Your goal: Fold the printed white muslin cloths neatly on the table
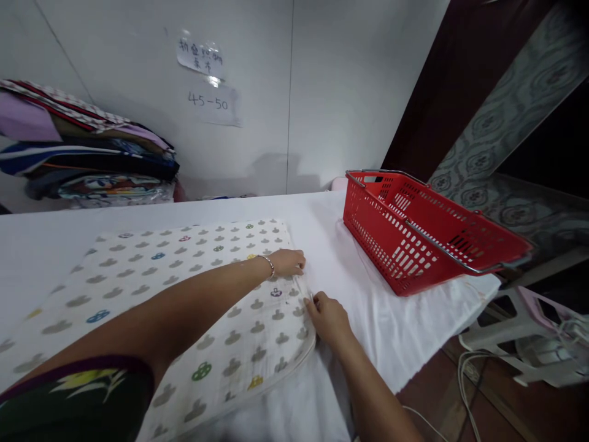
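A white blanket [221, 331] printed with grey and a few coloured mushroom shapes lies spread flat, its bound edge curving round at the near right corner. My left arm reaches across it, and my left hand [289, 263], with a bracelet at the wrist, is closed on the blanket's right edge. Lower along that same edge, my right hand [329, 318] pinches the border between thumb and fingers. Both hands are close together; the left one's fingertips are partly hidden.
A red plastic basket [372, 224] with metal handles stands on the white-covered table [322, 215] at right. Folded fabrics [92, 153] are piled at the back left against the wall. Beyond the table's right edge are a plastic stool [515, 331] and cables [462, 387] on the floor.
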Tool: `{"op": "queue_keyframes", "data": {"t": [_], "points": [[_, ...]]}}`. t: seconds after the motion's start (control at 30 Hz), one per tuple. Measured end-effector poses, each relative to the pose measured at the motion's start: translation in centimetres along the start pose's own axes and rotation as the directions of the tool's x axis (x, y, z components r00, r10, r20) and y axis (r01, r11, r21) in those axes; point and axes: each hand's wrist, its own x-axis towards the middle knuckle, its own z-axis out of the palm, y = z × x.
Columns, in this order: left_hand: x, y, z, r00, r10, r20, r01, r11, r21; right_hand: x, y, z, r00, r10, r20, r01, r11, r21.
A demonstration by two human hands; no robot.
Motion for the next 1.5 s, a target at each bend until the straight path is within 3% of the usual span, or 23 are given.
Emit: {"op": "queue_keyframes", "data": {"t": [0.17,0.33,0.63,0.83,1.07,1.5], "points": [[0.2,0.2,-0.4,0.999,0.033,0.039,-0.035,0.998,0.044,0.0,-0.1,0.4,0.998,-0.036,-0.042,0.032,0.996,-0.08],[0.5,0.0,-0.7,0.998,0.032,0.062,-0.036,0.997,0.071,0.2,-0.3,0.6,0.994,-0.068,-0.086,0.064,0.997,-0.041],[1.2,-0.6,-1.2,0.991,0.02,0.133,-0.025,0.999,0.035,0.5,-0.4,0.2,0.999,-0.028,-0.033,0.032,0.994,0.102],[1.0,-0.7,-1.6,0.983,0.054,0.177,-0.053,0.999,-0.007,0.7,-0.5,-0.1,1.0,-0.031,-0.003,0.031,0.996,0.082],[0.6,-0.9,-2.1,0.983,0.077,0.169,-0.068,0.996,-0.059,0.4,-0.4,0.2,0.998,-0.045,-0.032,0.048,0.994,0.099],[1.1,-0.9,-1.3,0.991,0.002,0.133,0.005,0.999,-0.052,0.7,-0.4,0.1,0.996,-0.058,-0.067,0.07,0.981,0.183]]}}
